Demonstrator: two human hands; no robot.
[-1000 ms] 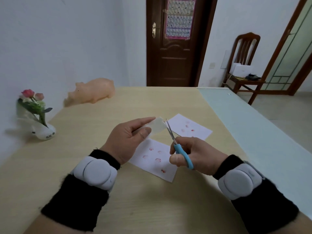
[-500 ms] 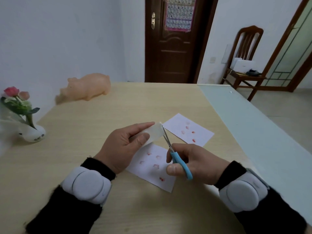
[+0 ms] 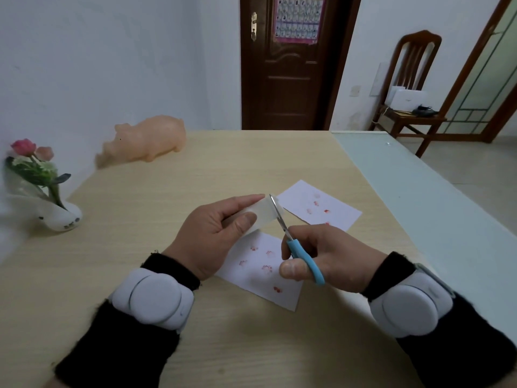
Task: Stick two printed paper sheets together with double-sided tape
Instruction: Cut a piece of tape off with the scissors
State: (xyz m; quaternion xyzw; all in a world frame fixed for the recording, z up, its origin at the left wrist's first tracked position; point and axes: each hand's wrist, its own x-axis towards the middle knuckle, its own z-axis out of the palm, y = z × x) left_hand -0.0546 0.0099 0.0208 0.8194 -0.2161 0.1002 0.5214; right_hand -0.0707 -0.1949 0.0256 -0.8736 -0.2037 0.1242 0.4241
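My left hand (image 3: 212, 236) pinches a whitish strip of double-sided tape (image 3: 264, 212) between thumb and forefinger, held above the table. My right hand (image 3: 333, 261) grips blue-handled scissors (image 3: 296, 247), whose blades meet the strip's right end. Two white paper sheets printed with small red marks lie on the table: the near sheet (image 3: 263, 275) partly under both hands, the far sheet (image 3: 321, 205) just beyond the scissors' tips. The two sheets lie apart.
A wooden table (image 3: 195, 169) with a pale green strip (image 3: 419, 197) along its right side. A pink pig figure (image 3: 151, 141) and a white vase with flowers (image 3: 47, 197) stand at the left by the wall. A wooden chair (image 3: 411, 88) stands beyond by the door.
The scissors' blades have closed in on the tape's right end. The view has tilted down a little; both hands stay in nearly the same place.
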